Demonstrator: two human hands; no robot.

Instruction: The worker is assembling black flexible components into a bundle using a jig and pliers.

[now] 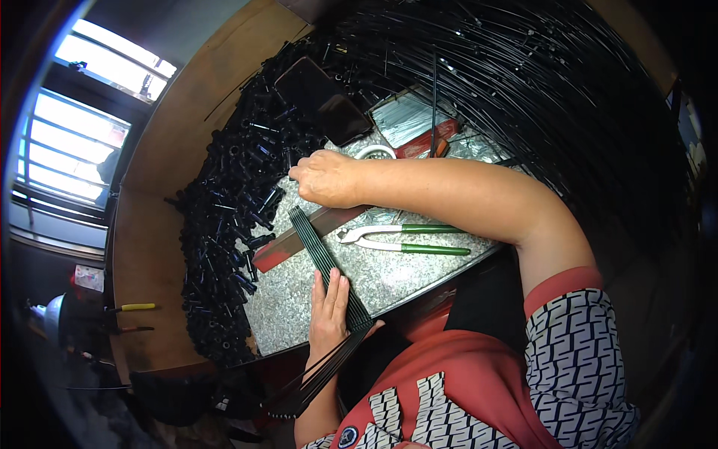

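Note:
My left hand point(327, 318) grips a bundle of thin black cables point(318, 251), its fingers lying along one side and the thumb on the other. The bundle's near ends hang past the table edge in front of me; its far end rests across a brown bar with a red end point(277, 253). My right hand point(329, 178) is closed at the edge of a heap of small black tubular parts point(232, 194). What its fingertips pinch, if anything, is hidden. Pincers with green handles point(419, 239) lie on the speckled grey tabletop point(284, 310), below my right forearm.
A dark phone point(323, 101) lies on the heap. Behind my right forearm are a white ring point(375, 152) and a plastic-wrapped block point(411, 118). Many long black cables point(516, 67) spread across the far right. A curved wooden panel point(146, 247) borders the left.

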